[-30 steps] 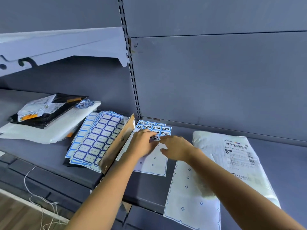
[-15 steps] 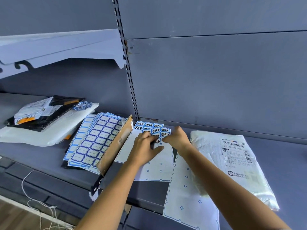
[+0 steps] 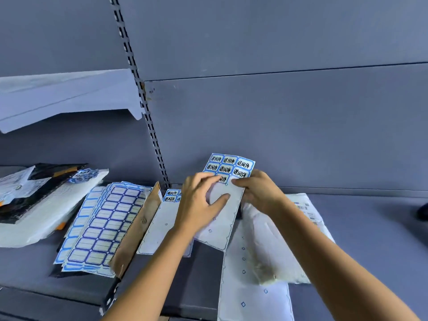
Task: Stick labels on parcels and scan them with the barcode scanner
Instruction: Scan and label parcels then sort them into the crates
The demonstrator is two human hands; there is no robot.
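I hold a label sheet (image 3: 228, 166) raised above the grey shelf (image 3: 375, 239); its top rows carry blue-bordered labels with black handwriting, the lower part is bare backing. My left hand (image 3: 200, 205) grips the sheet from the left, thumb on the backing, fingertips at the lowest label. My right hand (image 3: 259, 193) pinches its right edge. A white parcel (image 3: 310, 218) with a barcode slip lies under my right forearm. No scanner is recognisable.
A second written sheet (image 3: 166, 218) lies flat beside a cardboard piece (image 3: 139, 228). Blank blue label sheets (image 3: 104, 225) fan out left of it. Stacked parcels (image 3: 34, 205) sit far left. Used backing paper (image 3: 250, 297) hangs over the shelf's front edge. A dark object (image 3: 422, 212) is at the right border.
Both hands have lifted the written label sheet off the shelf and tilted it up; another written sheet is uncovered beneath. The camera view shifted left and down.
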